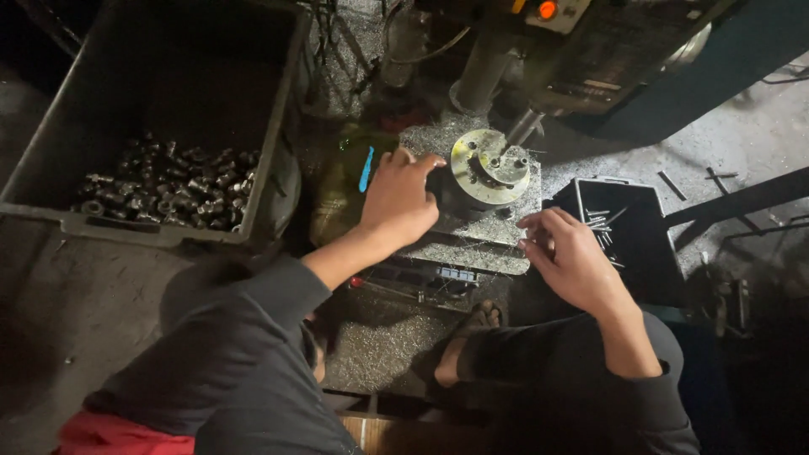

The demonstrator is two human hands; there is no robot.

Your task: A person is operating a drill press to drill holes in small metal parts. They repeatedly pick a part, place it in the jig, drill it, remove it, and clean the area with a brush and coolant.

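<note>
Dim workshop floor, grey concrete strewn with metal swarf, seen from the head camera looking straight down. Crowded on all sides: large dark plastic crate at upper left, a heap of small metal fittings in its lower part; machine column and dark machine body with an orange button at top; black box of thin metal pins hard against the right edge of the machine table. Little open room, only the strip of chip-covered table in front of the round fixture and the floor gap between the knees.

Left hand laid palm down at the left rim of the round fixture, fingers loosely spread and curled, tips touching the fixture's edge; grasping nothing visible. Small blue object just left of that hand, apart from it.

Right hand hovering over the table's right edge, beside the pin box, fingers half curled and slightly parted; cannot tell whether anything small pinched between them. Round fixture up and left of these fingers, near but not touching. Sandalled foot below the table, between both arms.
</note>
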